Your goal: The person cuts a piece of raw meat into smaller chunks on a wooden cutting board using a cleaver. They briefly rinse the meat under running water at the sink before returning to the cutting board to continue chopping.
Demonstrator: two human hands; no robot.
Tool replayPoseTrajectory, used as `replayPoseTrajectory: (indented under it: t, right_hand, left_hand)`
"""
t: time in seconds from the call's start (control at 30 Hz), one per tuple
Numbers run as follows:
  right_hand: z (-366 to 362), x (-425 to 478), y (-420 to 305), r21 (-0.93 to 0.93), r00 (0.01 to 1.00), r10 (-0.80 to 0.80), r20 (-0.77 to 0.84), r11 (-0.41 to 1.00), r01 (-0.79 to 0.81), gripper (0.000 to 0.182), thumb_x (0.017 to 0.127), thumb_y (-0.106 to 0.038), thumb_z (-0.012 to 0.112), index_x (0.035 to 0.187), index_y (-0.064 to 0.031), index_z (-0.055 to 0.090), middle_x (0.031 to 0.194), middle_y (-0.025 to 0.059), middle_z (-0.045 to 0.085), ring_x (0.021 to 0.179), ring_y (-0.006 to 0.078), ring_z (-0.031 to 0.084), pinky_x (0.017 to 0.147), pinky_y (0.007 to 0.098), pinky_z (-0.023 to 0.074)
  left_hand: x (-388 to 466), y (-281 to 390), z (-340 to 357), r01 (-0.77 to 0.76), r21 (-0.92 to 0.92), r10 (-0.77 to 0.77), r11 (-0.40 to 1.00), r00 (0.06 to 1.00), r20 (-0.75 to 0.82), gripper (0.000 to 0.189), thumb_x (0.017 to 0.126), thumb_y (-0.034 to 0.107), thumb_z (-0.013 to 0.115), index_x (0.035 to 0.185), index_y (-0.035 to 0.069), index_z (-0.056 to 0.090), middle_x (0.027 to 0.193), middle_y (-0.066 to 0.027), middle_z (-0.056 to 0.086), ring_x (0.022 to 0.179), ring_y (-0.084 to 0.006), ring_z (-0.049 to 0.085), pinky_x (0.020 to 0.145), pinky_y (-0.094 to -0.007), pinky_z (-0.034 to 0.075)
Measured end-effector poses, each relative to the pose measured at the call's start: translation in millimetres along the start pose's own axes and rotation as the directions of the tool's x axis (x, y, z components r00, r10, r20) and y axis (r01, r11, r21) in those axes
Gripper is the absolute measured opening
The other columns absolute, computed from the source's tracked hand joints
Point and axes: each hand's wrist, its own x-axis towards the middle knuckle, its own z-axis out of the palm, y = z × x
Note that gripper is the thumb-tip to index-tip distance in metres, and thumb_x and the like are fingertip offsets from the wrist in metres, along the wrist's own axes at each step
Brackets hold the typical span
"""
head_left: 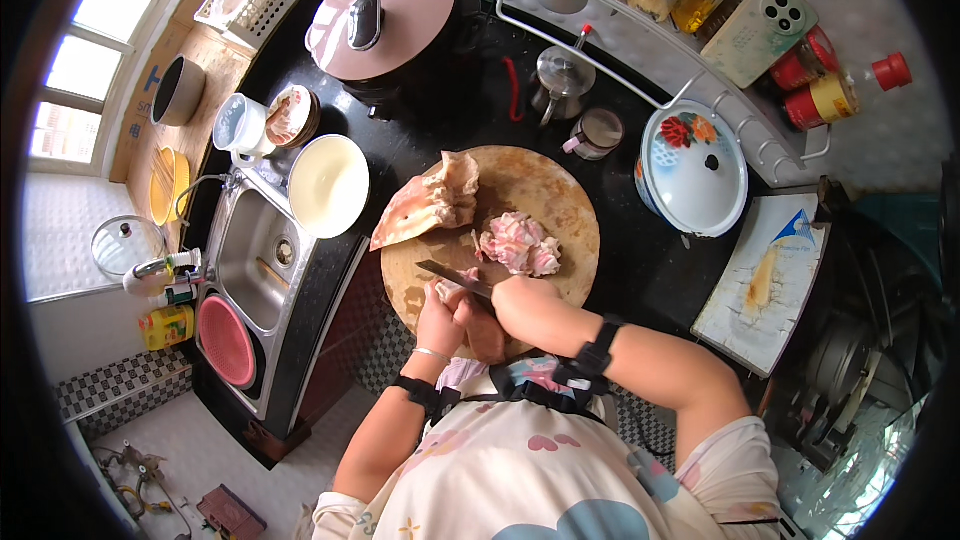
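My right hand [523, 305] is closed round a kitchen knife [454, 277], whose dark blade points left over a round wooden cutting board [559, 184]. Just beneath the blade, my left hand [442, 324] grips a piece of raw meat [486, 331] at the board's near edge; the fingers hide part of it. Cut pieces of fatty raw meat [521, 244] lie heaped right of centre on the board. Behind them, a large slab of raw meat with skin [431, 202] overhangs the board's left edge.
Left of the board stand a cream bowl [328, 186] and a steel sink [259, 240]. An electric pressure cooker [386, 22] is at the back. To the right are a glass mug [600, 133], a metal oil pot [564, 79] and a lidded enamel pot [694, 172] under a wire rack [600, 64].
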Motion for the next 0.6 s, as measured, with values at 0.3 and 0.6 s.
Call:
replayPoseTrajectory:
  t: [0.3, 0.6]
  right_hand:
    - [21, 13, 5, -0.013, 0.994, 0.095, 0.052, 0.995, -0.094, 0.022, 0.085, -0.013, 0.054, 0.089, -0.0003, 0.072, 0.087, 0.0206, 0.07, 0.083, 0.0357, 0.07, 0.069, 0.0448, 0.0563]
    - [39, 13, 42, 0.039, 0.965, 0.131, -0.229, 0.991, -0.125, 0.033, 0.091, -0.028, 0.056, 0.075, -0.0009, 0.069, 0.07, 0.0236, 0.065, 0.066, 0.0412, 0.065, 0.061, 0.0491, 0.0529]
  left_hand:
    - [5, -1, 1, 0.003, 0.042, -0.005, 0.999, 0.999, 0.053, 0.052, 0.087, 0.023, 0.062, 0.128, 0.0, 0.04, 0.1, -0.025, 0.064, 0.093, -0.0418, 0.064, 0.079, -0.044, 0.051]
    - [7, -17, 0, -0.017, -0.177, 0.026, 0.984, 0.999, 0.048, 0.054, 0.086, 0.025, 0.064, 0.126, -0.003, 0.039, 0.11, -0.0255, 0.063, 0.103, -0.039, 0.063, 0.087, -0.0403, 0.05]
